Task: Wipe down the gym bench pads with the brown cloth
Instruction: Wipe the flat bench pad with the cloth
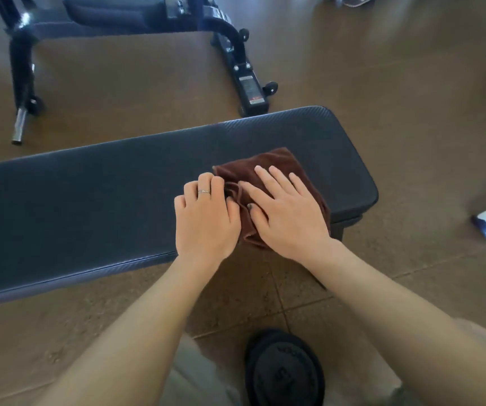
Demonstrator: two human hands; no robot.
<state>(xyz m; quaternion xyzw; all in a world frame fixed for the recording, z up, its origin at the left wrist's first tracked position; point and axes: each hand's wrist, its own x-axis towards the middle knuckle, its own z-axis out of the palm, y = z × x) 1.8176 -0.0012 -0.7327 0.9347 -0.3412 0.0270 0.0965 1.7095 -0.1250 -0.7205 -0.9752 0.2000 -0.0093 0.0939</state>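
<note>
Round black iron weight plate sits on the brown tiled floor by my knees. Beyond it, my left hand pinches the bunched edge of the brown terry cloth, and my right hand presses flat on it, near the right end of the long dark padded bench pad. I'd guess the cloth bunches and skips patches; a second black-framed bench stands farther back.

Pad left of cloth lies bare; black frame (wheeled) stands beyond, plate on floor nearside.

2 benches – 1 cloth – 1 wt plate – 2 hands
</note>
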